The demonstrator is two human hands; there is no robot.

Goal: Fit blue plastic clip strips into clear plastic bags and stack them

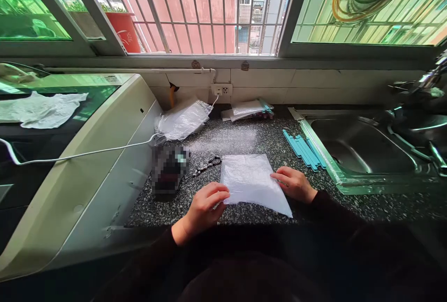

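Observation:
A flat, translucent white plastic bag (249,178) lies on the speckled counter in front of me, its near right corner pointing towards me. My left hand (207,202) pinches its left edge between the fingers and thumb. At the opposite edge, the fingers of my right hand (293,183) are closed on the bag's side. Whether it is one sheet or several layers I cannot tell. Just left of the bag lies a beaded bracelet (207,166). Several light-blue strips (303,151) are laid side by side beyond my right hand.
A pile of clear plastic bags (185,118) and a smaller stack of bags (246,109) with blue ends lie along the wall. A pixelated dark object (170,169) sits left. A white cable (94,152) crosses a large appliance (115,153). The steel sink (352,146) is right.

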